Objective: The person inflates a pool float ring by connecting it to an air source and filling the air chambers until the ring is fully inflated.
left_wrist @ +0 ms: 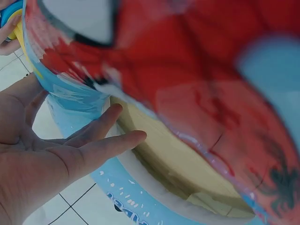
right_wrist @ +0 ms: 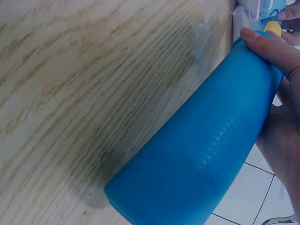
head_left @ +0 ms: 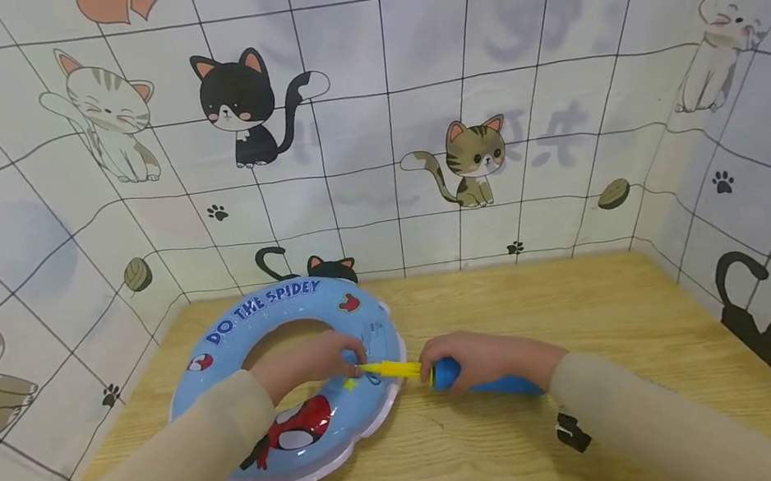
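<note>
On the left of the table lies an inflated blue swim ring [head_left: 198, 389] with a red spider-hero print and a pale scalloped rim. My left hand [head_left: 310, 361] reaches across its hole and pinches the ring's valve on the right side. In the left wrist view, this hand's [left_wrist: 56, 145] other fingers are spread over the ring's inner edge; the pinch itself is hidden. My right hand [head_left: 485, 358] grips a blue hand pump [right_wrist: 197, 140] near its front end. The pump's yellow nozzle [head_left: 397, 367] points left, its tip at the valve. Whether it is inside I cannot tell.
The wooden table [head_left: 550, 291] carries the ring and pump. Behind it and at both sides stand white walls [head_left: 354, 129] with a grid and cartoon cats. A small black piece [head_left: 573, 433] shows beside the right sleeve.
</note>
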### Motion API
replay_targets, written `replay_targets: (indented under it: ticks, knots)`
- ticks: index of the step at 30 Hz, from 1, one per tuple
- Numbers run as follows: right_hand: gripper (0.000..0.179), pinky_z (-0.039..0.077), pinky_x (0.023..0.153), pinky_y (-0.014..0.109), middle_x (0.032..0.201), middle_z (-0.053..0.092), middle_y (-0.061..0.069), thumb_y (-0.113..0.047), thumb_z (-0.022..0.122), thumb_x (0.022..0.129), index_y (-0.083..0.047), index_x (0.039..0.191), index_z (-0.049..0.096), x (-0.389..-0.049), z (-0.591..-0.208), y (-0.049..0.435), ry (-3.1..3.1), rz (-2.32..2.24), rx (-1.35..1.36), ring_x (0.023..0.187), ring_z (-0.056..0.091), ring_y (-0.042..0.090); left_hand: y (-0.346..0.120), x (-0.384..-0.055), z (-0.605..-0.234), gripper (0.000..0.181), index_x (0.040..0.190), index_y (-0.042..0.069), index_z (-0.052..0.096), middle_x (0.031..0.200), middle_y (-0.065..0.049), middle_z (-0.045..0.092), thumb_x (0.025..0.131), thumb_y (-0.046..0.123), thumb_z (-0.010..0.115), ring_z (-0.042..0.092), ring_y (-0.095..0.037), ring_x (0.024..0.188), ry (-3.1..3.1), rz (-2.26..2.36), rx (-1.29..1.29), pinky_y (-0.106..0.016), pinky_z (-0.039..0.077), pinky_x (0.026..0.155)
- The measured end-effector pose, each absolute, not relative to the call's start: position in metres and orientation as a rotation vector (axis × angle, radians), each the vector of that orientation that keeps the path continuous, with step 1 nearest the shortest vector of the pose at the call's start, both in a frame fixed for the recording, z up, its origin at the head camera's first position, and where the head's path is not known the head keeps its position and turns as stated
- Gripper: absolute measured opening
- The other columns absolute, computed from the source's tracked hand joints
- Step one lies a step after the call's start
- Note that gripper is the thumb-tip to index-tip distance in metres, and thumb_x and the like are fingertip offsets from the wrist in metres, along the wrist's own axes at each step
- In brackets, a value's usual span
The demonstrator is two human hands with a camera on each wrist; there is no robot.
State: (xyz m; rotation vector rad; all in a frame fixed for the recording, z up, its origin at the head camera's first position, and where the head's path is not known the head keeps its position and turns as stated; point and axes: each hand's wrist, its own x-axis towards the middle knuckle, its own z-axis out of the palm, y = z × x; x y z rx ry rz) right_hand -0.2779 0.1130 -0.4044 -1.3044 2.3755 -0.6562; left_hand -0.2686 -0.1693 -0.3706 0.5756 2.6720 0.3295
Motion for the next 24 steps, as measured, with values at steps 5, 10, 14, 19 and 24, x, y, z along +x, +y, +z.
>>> replay_targets:
  ticks: [5, 10, 14, 19, 24]
  knots:
    - [0.037, 0.043, 0.096, 0.033, 0.115, 0.058, -0.013, -0.005, 0.082, 0.077, -0.018, 0.109, 0.068, -0.2768, -0.398, 0.1137, 2.371, -0.608, -1.334, 0.104, 0.051, 0.01, -0.1666, -0.2671, -0.3704, 0.017, 0.103, 0.033, 0.067, 0.085, 0.011, 0.059, 0.088, 0.031, 0.074, 0.055, -0.012, 0.085, 2.702, 0.201, 0.645, -0.027, 0.049, 0.078]
    - [0.037, 0.044, 0.095, 0.033, 0.115, 0.058, -0.014, -0.006, 0.082, 0.078, -0.019, 0.109, 0.069, -0.2768, -0.3937, 0.1147, 2.36, -0.588, -1.328, 0.103, 0.051, 0.01, -0.1652, -0.2626, -0.3682, 0.019, 0.104, 0.033, 0.066, 0.083, 0.012, 0.056, 0.087, 0.031, 0.074, 0.053, -0.011, 0.084, 2.73, 0.069, 0.767, -0.024, 0.049, 0.076]
    - [0.037, 0.044, 0.095, 0.033, 0.116, 0.058, -0.013, -0.006, 0.082, 0.078, -0.019, 0.11, 0.07, -0.2769, -0.3939, 0.1154, 2.352, -0.593, -1.329, 0.104, 0.051, 0.01, -0.1651, -0.2598, -0.3687, 0.019, 0.104, 0.032, 0.065, 0.082, 0.01, 0.054, 0.088, 0.029, 0.073, 0.05, -0.013, 0.086, 2.746, 0.053, 0.802, -0.023, 0.047, 0.076]
    - [0.037, 0.045, 0.094, 0.033, 0.117, 0.058, -0.012, -0.006, 0.081, 0.079, -0.019, 0.111, 0.07, -0.2749, -0.3974, 0.1176, 2.372, -0.589, -1.343, 0.105, 0.052, 0.011, -0.1646, -0.2592, -0.3719, 0.016, 0.1, 0.031, 0.065, 0.084, 0.007, 0.051, 0.088, 0.026, 0.074, 0.047, -0.015, 0.089, 2.761, 0.133, 0.79, -0.025, 0.045, 0.076]
    - [0.036, 0.046, 0.095, 0.035, 0.119, 0.056, -0.01, -0.005, 0.081, 0.078, -0.019, 0.11, 0.07, -0.2705, -0.4012, 0.1196, 2.411, -0.582, -1.337, 0.107, 0.051, 0.013, -0.1644, -0.2595, -0.3754, 0.014, 0.094, 0.031, 0.063, 0.083, 0.006, 0.052, 0.088, 0.025, 0.074, 0.046, -0.016, 0.089, 2.75, 0.208, 0.786, -0.025, 0.045, 0.073]
